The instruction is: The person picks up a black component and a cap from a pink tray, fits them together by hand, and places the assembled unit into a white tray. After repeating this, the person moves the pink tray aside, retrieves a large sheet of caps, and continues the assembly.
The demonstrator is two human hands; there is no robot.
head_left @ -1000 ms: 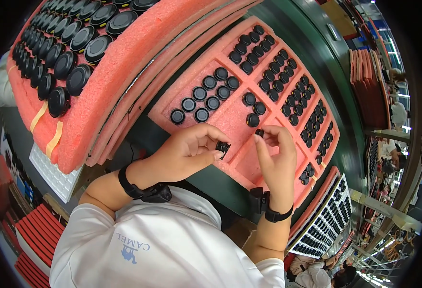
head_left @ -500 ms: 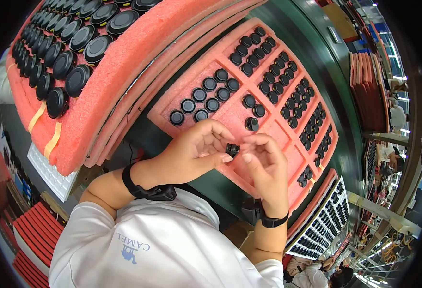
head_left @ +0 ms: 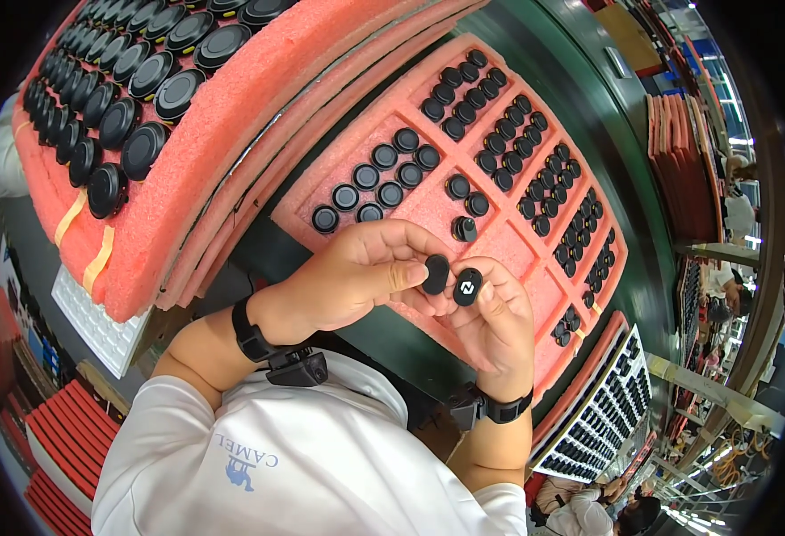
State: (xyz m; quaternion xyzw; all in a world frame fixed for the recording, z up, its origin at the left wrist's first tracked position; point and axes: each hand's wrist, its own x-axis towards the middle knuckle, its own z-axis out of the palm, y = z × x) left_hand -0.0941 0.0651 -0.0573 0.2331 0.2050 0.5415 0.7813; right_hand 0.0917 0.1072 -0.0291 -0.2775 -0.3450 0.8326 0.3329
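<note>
Between thumb and fingers, my left hand (head_left: 370, 272) pinches a black round disc-like part (head_left: 436, 274). A black oval part with a white mark on its face (head_left: 467, 287) is gripped in my right hand (head_left: 498, 335). The two parts are close together, with a small gap between them. Both hands hover over the near edge of a pink foam tray (head_left: 508, 234), split into compartments. Black round parts (head_left: 390, 196) stand in groups in several compartments. Near my fingers, one part (head_left: 464, 229) shows a raised piece on top.
At the left rises a stack of pink foam trays (head_left: 205, 152), its top layer full of black round parts (head_left: 146, 150). The tray lies on a green surface (head_left: 580, 98). White trays of black parts (head_left: 593, 415) stand at the right, and a pink foam stack (head_left: 683, 170) farther back.
A small black piece was between my fingertips before. Now each hand holds a separate black part, faces turned into view, and my right hand has tilted. The foam tray has barely shifted in view.
</note>
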